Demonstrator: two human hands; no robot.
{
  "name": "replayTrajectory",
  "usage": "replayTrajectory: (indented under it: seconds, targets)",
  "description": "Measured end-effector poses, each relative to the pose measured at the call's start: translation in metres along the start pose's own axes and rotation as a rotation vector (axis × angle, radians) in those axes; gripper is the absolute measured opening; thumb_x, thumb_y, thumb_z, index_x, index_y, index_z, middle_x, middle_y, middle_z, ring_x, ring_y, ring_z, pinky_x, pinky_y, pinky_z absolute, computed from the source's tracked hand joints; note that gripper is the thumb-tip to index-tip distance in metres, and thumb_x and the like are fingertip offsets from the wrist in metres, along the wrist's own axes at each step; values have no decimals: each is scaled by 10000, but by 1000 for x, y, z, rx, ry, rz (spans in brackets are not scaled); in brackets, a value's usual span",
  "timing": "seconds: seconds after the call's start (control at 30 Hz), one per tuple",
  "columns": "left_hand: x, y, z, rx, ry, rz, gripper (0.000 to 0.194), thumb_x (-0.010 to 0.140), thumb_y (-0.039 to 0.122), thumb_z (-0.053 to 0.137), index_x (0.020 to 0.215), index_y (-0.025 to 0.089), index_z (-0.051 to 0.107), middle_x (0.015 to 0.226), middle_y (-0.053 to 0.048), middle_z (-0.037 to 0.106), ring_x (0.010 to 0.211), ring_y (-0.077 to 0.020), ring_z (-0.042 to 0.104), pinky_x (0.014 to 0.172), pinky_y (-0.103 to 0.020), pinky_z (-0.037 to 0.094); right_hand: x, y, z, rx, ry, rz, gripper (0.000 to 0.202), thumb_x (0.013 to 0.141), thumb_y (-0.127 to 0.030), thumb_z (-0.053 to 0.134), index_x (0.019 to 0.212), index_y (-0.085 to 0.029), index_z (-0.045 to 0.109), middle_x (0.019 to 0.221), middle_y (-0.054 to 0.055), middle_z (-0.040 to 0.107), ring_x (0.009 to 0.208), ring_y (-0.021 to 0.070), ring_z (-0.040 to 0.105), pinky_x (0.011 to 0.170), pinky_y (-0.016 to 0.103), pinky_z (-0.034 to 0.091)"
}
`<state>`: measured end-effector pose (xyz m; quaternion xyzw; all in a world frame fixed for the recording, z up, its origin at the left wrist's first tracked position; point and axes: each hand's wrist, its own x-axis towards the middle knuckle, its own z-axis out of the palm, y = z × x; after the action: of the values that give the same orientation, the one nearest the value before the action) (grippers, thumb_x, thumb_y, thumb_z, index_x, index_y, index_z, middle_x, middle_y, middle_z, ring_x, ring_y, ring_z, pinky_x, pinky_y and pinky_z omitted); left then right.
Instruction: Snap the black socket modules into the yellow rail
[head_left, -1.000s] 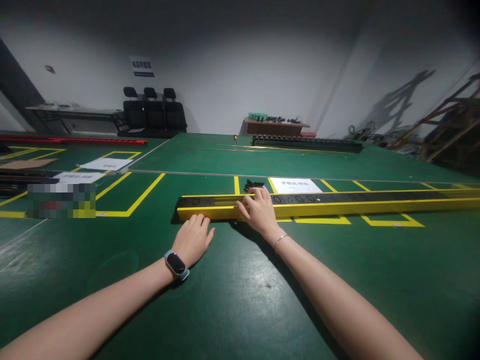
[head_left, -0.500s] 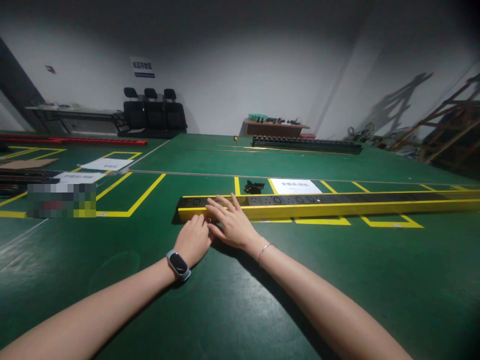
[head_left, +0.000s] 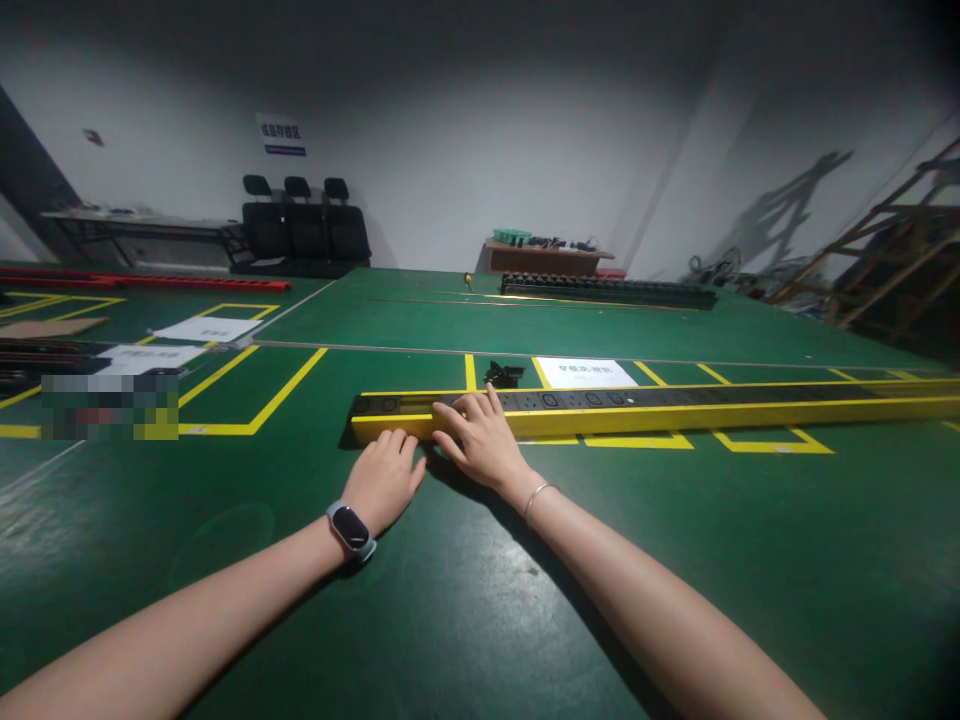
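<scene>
A long yellow channel (head_left: 675, 410) with black socket modules (head_left: 551, 398) along its top lies across the green table (head_left: 465, 600). My left hand (head_left: 384, 478) rests at the channel's front side near its left end, fingers apart and holding nothing. To its right, my right hand (head_left: 480, 440) lies over the channel with fingers spread on the black modules and front edge. A gap showing yellow is visible in the channel's top just left of my right fingers. Behind the channel sits a small pile of black parts (head_left: 505, 374).
A white printed sheet (head_left: 585, 373) lies behind the channel. Farther back is a black slotted rail (head_left: 607, 291) and a small yellow-tipped tool (head_left: 469, 281). Dark strips (head_left: 45, 360) and papers lie at the left, red rails (head_left: 150, 282) beyond.
My right hand has slid right along the channel, away from my left hand, uncovering part of the top. The whole view has shifted slightly.
</scene>
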<state>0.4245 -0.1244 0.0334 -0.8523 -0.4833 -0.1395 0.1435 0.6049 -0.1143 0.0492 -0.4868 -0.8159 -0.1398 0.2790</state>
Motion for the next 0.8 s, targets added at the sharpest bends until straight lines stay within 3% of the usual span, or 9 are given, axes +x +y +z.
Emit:
replayTrajectory:
  seconds: [0.23, 0.8]
  targets:
    - [0, 0, 0, -4, 2, 4, 284, 910, 321, 367, 1002, 148, 573, 940, -104, 567, 915, -228, 506, 813, -357, 416, 0, 3, 4, -11, 34, 31, 344, 897, -473, 445, 1175, -315, 572, 1039, 67, 517, 1040, 236, 443, 1090, 555, 161]
    - [0, 0, 0, 11, 0, 2, 319, 916, 334, 361, 1038, 133, 576, 935, -110, 566, 925, -232, 509, 814, -354, 418, 2, 17, 2, -127, 116, 149, 342, 894, -488, 427, 925, -203, 613, 1073, 111, 517, 1094, 248, 416, 1099, 512, 183]
